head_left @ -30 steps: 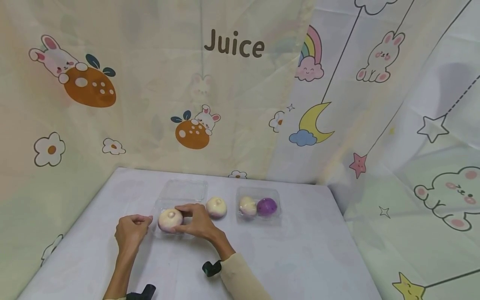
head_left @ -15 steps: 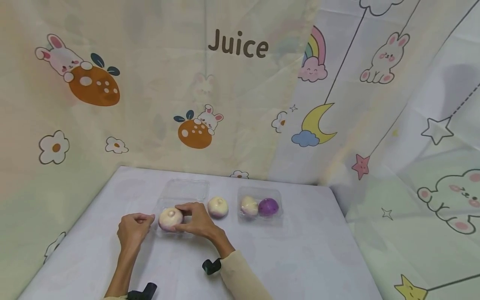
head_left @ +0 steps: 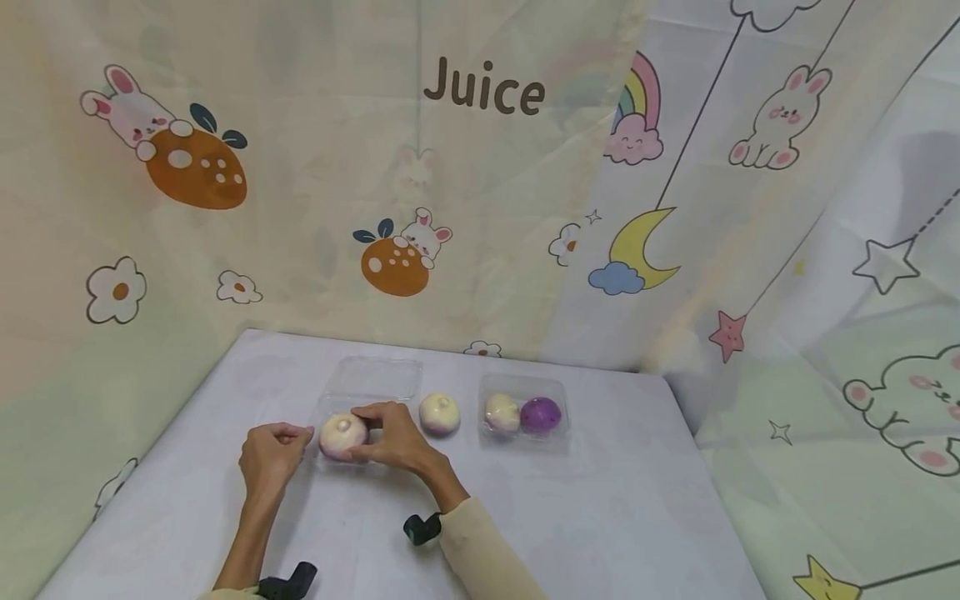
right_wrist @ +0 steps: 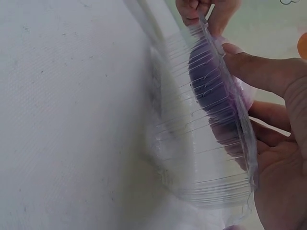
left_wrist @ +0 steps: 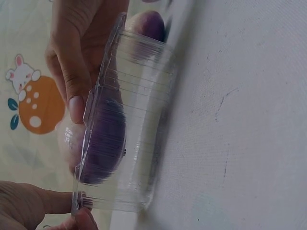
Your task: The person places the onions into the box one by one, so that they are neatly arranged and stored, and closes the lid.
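My right hand (head_left: 399, 437) holds a round cream-and-purple turnip (head_left: 343, 437) between thumb and fingers, nub up. The turnip is partly inside an open clear plastic clamshell box (left_wrist: 139, 184), its purple underside showing through the ribbed wall in both wrist views. The box's lid (head_left: 375, 377) lies folded back behind. My left hand (head_left: 268, 458) pinches the box's rim at the left with thumb and finger. A second cream turnip (head_left: 439, 414) rests on the table just right of the box.
To the right stands another clear box (head_left: 557, 442), holding a cream turnip (head_left: 502, 413) and a purple one (head_left: 541, 414). The table (head_left: 600, 517) has a white cover. A printed curtain (head_left: 300, 167) hangs behind it.
The head view has shifted slightly, so the scene sits a little further right. Both hands, the turnip and the boxes keep nearly the same places relative to each other.
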{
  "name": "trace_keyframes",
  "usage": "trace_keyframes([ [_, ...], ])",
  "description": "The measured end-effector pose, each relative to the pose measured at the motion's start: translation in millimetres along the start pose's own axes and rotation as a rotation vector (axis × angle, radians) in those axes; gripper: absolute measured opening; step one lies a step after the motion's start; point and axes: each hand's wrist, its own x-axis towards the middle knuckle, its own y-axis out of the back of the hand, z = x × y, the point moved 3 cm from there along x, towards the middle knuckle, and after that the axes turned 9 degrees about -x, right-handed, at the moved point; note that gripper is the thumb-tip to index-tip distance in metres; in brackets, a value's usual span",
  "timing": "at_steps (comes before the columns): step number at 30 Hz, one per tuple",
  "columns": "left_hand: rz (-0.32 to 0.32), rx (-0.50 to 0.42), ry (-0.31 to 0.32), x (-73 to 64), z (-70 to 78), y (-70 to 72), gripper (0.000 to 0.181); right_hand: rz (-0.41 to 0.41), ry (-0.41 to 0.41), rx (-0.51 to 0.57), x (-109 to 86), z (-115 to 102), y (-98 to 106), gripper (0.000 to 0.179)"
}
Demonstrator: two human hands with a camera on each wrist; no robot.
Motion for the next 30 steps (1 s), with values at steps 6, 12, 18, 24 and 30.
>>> trace_keyframes([
  [6, -0.005, -0.003, 0.009, -0.8, 0.5, 0.3, 0.025, -0.008, -0.008, -0.005, 2.2, -3, -1, 0.064],
  [12, -0.007, -0.001, 0.014, -1.5, 0.5, 0.2, 0.025, -0.019, -0.001, -0.036, 4.3, -6, -2, 0.065],
  [18, -0.008, 0.004, 0.017, -0.9, 1.3, -0.2, 0.025, -0.032, 0.015, -0.053, 8.9, -8, -1, 0.065],
  [24, -0.01, 0.006, 0.008, -1.2, 1.2, -0.3, 0.025, -0.051, -0.011, -0.062, 10.3, -9, -3, 0.065],
  [30, -0.004, -0.004, 0.009, -2.3, 1.6, 0.3, 0.025, -0.067, -0.008, -0.093, 11.7, -12, -4, 0.065],
])
